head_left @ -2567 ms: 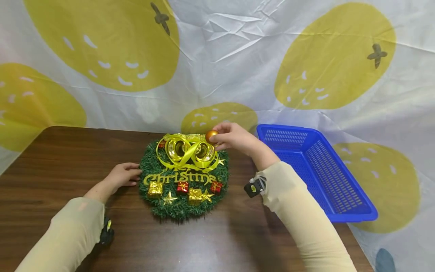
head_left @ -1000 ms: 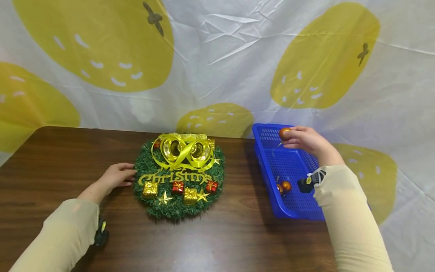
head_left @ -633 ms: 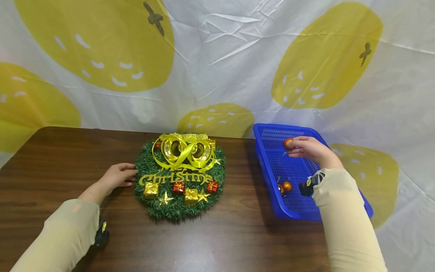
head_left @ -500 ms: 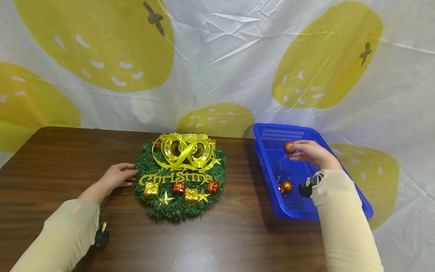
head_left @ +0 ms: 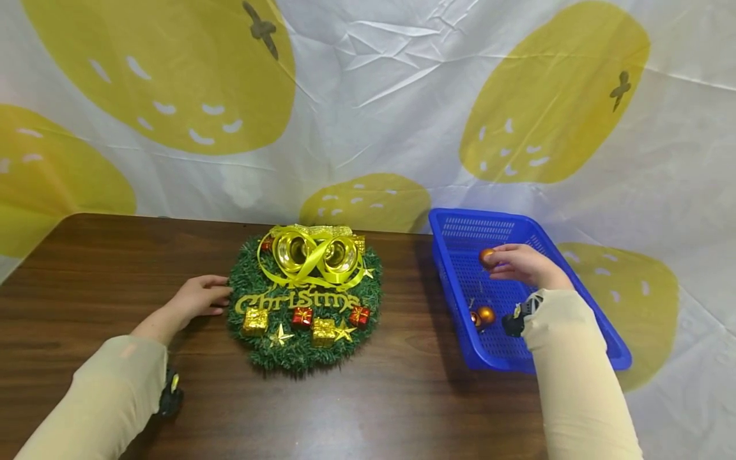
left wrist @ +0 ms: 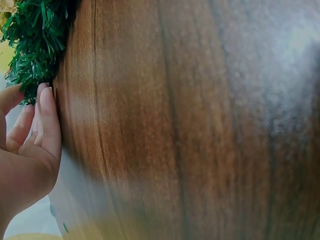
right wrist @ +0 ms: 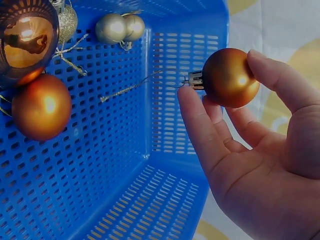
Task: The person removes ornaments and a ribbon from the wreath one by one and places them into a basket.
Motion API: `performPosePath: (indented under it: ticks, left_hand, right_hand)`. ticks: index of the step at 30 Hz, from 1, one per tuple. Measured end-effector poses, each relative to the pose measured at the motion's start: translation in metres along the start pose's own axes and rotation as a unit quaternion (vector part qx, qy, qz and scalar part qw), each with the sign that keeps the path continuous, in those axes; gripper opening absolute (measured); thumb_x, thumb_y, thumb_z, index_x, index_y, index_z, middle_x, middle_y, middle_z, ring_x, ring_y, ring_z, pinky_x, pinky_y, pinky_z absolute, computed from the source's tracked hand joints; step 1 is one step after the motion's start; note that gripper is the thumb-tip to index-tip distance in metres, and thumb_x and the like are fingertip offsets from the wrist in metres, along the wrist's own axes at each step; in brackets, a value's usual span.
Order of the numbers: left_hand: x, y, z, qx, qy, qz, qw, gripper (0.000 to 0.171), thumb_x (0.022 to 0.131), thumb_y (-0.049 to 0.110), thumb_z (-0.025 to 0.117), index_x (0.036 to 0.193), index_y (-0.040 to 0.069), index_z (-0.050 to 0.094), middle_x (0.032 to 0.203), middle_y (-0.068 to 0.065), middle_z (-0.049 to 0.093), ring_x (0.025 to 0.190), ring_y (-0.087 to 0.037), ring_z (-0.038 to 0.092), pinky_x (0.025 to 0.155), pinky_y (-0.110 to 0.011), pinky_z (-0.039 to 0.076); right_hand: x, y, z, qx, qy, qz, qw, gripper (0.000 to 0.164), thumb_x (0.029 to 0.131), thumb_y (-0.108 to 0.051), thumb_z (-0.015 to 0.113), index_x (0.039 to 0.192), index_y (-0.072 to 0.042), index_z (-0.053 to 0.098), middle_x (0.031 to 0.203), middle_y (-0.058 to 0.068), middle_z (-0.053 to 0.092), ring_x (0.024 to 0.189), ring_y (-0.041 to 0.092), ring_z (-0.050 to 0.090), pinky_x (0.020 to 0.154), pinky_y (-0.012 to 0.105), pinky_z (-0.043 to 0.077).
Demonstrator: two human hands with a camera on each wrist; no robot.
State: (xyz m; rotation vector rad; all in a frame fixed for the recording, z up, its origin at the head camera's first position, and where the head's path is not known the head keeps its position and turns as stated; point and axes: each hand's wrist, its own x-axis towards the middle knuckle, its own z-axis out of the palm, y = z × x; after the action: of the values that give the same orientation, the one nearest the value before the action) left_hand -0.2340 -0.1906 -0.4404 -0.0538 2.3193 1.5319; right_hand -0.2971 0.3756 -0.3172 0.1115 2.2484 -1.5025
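Note:
My right hand (head_left: 520, 263) pinches an orange-gold Christmas bauble (right wrist: 231, 77) between thumb and fingers, inside the blue plastic basket (head_left: 451, 281). A silver cap and a thin string hang off the bauble. Lower in the basket lies a matte orange bauble (right wrist: 42, 107) beside a shiny copper one (right wrist: 27, 42). Small pale gold baubles (right wrist: 111, 28) sit by the far corner. On the table rests a green Christmas wreath (head_left: 301, 361) with gold bells, yellow ribbon, little gift boxes and stars. My left hand (head_left: 198, 297) touches its left edge with relaxed fingertips.
The dark brown wooden table (head_left: 368, 409) carries wreath and basket. Behind it hangs a white cloth (head_left: 379, 115) printed with large yellow fruit shapes. The basket's slotted walls stand up around the baubles at the table's right side.
My right hand has carried the bauble from over the wreath's upper right across to the basket, then lowered it inside. The left hand has stayed at the wreath's edge.

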Motion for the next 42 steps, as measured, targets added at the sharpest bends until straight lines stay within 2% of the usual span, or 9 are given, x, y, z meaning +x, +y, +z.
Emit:
performPosePath:
  ticks: [3,12,15,19,27,33,35,37,42]
  left_hand:
    - [0.0,0.0,0.0,-0.001,0.0,-0.002,1.0,0.057,0.1,0.019,0.043,0.141,-0.015,0.024,0.137,-0.036,0.036,0.094,-0.01,0.059,0.075,-0.024,0.057]
    - [0.002,-0.003,0.0,-0.005,0.0,0.0,1.0,0.058,0.099,0.021,0.044,0.142,-0.013,0.025,0.138,-0.036,0.036,0.091,-0.006,0.059,0.076,-0.024,0.057]
    - [0.006,-0.009,-0.003,-0.024,-0.004,0.01,0.9997,0.058,0.097,0.024,0.049,0.141,-0.01,0.031,0.132,-0.033,0.044,0.091,-0.012,0.061,0.075,-0.025,0.057]
    - [0.008,-0.013,-0.005,-0.035,-0.007,0.017,0.9992,0.062,0.095,0.028,0.053,0.14,-0.009,0.033,0.131,-0.033,0.045,0.094,-0.017,0.061,0.075,-0.026,0.057]
    - [0.002,-0.002,0.0,-0.004,0.001,-0.006,1.0,0.058,0.1,0.022,0.043,0.142,-0.013,0.024,0.138,-0.035,0.036,0.092,-0.007,0.058,0.076,-0.024,0.056]
    - [0.0,-0.001,0.0,0.0,0.001,-0.011,0.9999,0.057,0.1,0.02,0.042,0.142,-0.014,0.023,0.138,-0.036,0.034,0.095,-0.011,0.059,0.076,-0.024,0.056]
    - [-0.001,0.0,0.0,0.001,0.002,-0.009,1.0,0.057,0.1,0.02,0.042,0.142,-0.014,0.023,0.138,-0.036,0.035,0.095,-0.011,0.059,0.076,-0.024,0.056]
    - [-0.001,0.002,0.0,0.002,0.002,-0.008,1.0,0.057,0.1,0.021,0.042,0.142,-0.014,0.023,0.138,-0.036,0.035,0.094,-0.01,0.059,0.076,-0.023,0.056]
    - [0.0,0.001,0.001,0.004,0.0,-0.007,1.0,0.057,0.1,0.021,0.042,0.142,-0.014,0.023,0.138,-0.037,0.034,0.096,-0.012,0.059,0.076,-0.024,0.056]
  right_hand:
    - [0.001,0.001,0.001,-0.006,-0.002,-0.001,1.0,0.014,0.093,-0.006,0.053,0.105,-0.001,0.049,0.079,-0.008,0.063,0.074,0.008,0.064,0.079,0.026,0.057]
    - [0.002,0.0,0.002,-0.038,0.007,0.005,0.999,0.038,0.094,-0.007,0.053,0.123,0.012,0.037,0.08,-0.01,0.06,0.074,0.004,0.06,0.082,0.026,0.057]
    - [0.002,0.001,0.001,-0.046,0.006,0.009,0.999,0.039,0.094,-0.007,0.052,0.125,0.013,0.037,0.08,-0.011,0.059,0.075,0.003,0.06,0.083,0.026,0.056]
    - [0.002,0.002,0.001,-0.051,0.008,0.014,0.999,0.04,0.094,-0.008,0.052,0.125,0.012,0.037,0.081,-0.01,0.059,0.075,0.003,0.06,0.084,0.027,0.056]
    - [0.002,0.001,0.001,-0.047,0.011,0.017,0.999,0.043,0.094,-0.007,0.051,0.127,0.014,0.034,0.081,-0.01,0.059,0.077,0.005,0.061,0.083,0.027,0.056]
    - [0.003,-0.001,0.0,-0.048,0.011,0.008,0.999,0.053,0.096,-0.011,0.05,0.134,0.016,0.026,0.088,-0.01,0.058,0.08,0.004,0.061,0.09,0.03,0.054]
    - [0.003,-0.003,0.003,-0.053,0.016,0.004,0.998,0.055,0.096,-0.015,0.05,0.136,0.015,0.026,0.096,-0.006,0.058,0.081,0.004,0.061,0.09,0.029,0.054]
    - [0.002,-0.008,0.007,-0.056,0.021,-0.001,0.998,0.057,0.097,-0.019,0.05,0.137,0.015,0.026,0.11,0.006,0.057,0.081,0.003,0.061,0.09,0.028,0.054]
    - [0.002,-0.026,0.022,-0.045,0.019,-0.026,0.998,0.062,0.099,-0.023,0.046,0.141,0.014,0.021,0.143,0.029,0.03,0.083,0.002,0.06,0.09,0.026,0.053]
